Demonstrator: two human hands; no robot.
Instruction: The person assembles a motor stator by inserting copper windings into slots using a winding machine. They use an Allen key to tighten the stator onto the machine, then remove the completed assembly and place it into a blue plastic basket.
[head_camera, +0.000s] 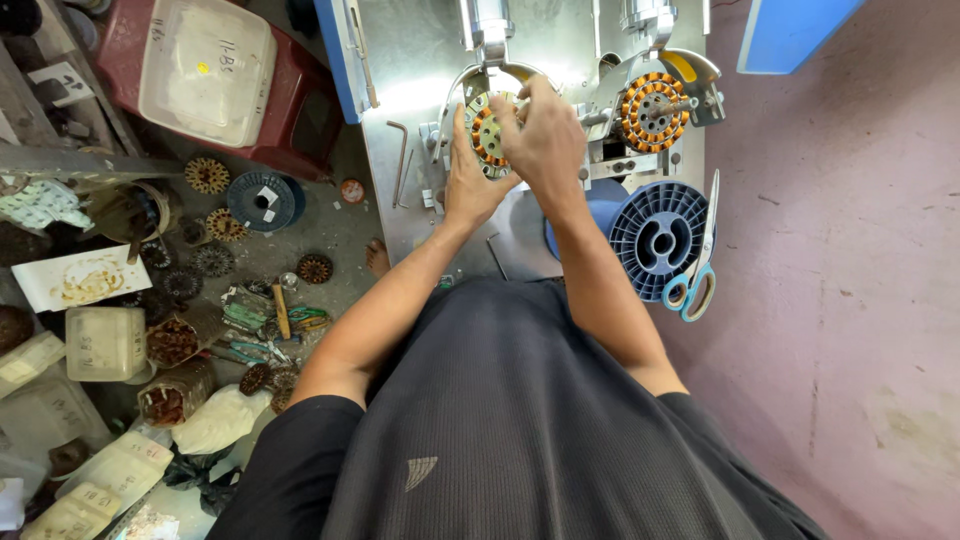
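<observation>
Both my hands are up at a round motor stator (487, 133) with copper windings, seated in the left fixture of a metal winding machine (420, 60). My left hand (468, 172) cups the stator from below and the left side. My right hand (543, 135) grips its right edge with curled fingers and hides much of it. A second wound stator (653, 111) sits in the right fixture, untouched.
A blue plastic spool (657, 238) and blue-handled scissors (698, 270) lie on the machine table at the right. A hex key (400, 160) lies at the left. The floor on the left holds loose stators (207, 175), boxes, tools and a red stool with a plastic container (205, 68).
</observation>
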